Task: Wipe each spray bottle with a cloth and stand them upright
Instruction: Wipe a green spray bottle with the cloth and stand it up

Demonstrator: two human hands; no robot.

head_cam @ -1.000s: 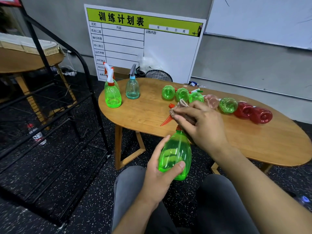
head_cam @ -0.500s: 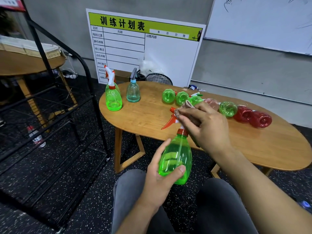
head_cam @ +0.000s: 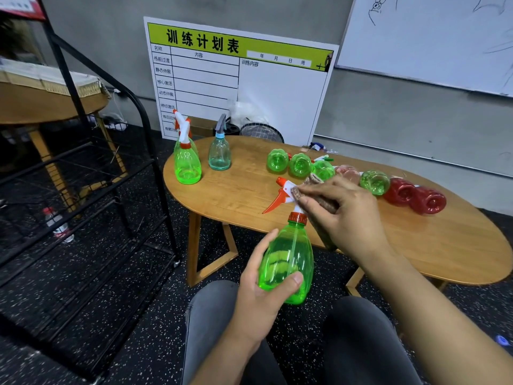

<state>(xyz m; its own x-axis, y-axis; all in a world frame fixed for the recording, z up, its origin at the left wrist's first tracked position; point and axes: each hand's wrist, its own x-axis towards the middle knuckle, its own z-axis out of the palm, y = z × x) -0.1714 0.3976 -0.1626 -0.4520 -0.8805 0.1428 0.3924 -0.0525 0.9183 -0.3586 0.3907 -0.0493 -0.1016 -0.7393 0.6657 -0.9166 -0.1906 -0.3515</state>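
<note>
The left hand [head_cam: 259, 297] grips the body of a green spray bottle [head_cam: 287, 263], held upright above the lap, in front of the wooden surface [head_cam: 416, 251]. The right hand [head_cam: 344, 212] pinches a brown cloth [head_cam: 319, 195] against the bottle's white-and-orange trigger head [head_cam: 283, 191]. Two green bottles and a teal spray bottle [head_cam: 219, 151] stand upright at the surface's left end; a row of green, pink and red bottles lies on its side farther back

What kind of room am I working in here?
Probably a gym or training room: a training-plan board leans on the wall, a whiteboard hangs beside it, and the floor is black speckled rubber.
</note>
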